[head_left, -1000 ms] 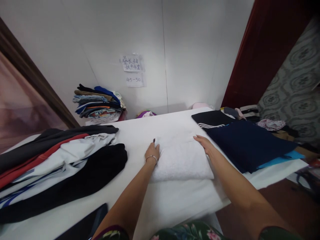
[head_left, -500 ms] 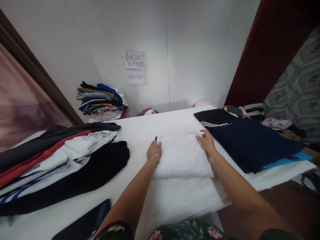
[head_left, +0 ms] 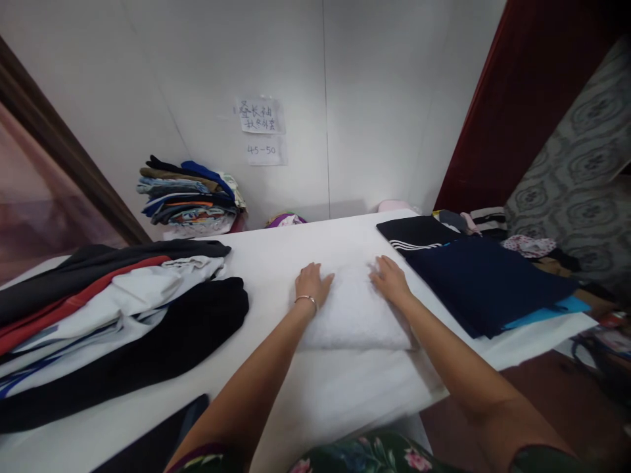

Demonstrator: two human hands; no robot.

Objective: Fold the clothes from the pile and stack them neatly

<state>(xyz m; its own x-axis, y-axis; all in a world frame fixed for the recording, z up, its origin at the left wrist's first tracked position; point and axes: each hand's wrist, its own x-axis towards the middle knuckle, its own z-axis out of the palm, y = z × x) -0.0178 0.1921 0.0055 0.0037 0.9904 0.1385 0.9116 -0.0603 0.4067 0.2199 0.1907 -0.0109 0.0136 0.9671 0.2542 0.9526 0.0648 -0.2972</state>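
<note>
A white folded garment [head_left: 362, 322] lies flat in front of me on the white-covered table [head_left: 266, 289]; its exact kind I cannot make out. My left hand [head_left: 313, 286], with a bracelet at the wrist, rests on its far left corner, fingers spread and pointing away from me. On the far right corner lies my right hand [head_left: 390, 278], palm down with the fingers stretched out. Neither hand is gripping the cloth.
Loose clothes, among them a black garment [head_left: 197, 328], spread over the left side. A folded stack of clothes [head_left: 192, 197] stands at the back left. Folded navy clothing [head_left: 488, 279] lies to the right. A dark flat object [head_left: 158, 440] sits near the front edge.
Both hands have come closer together over the garment. My left hand has moved from its left edge onto the top, and its fingers have opened out. The view has shifted slightly right.
</note>
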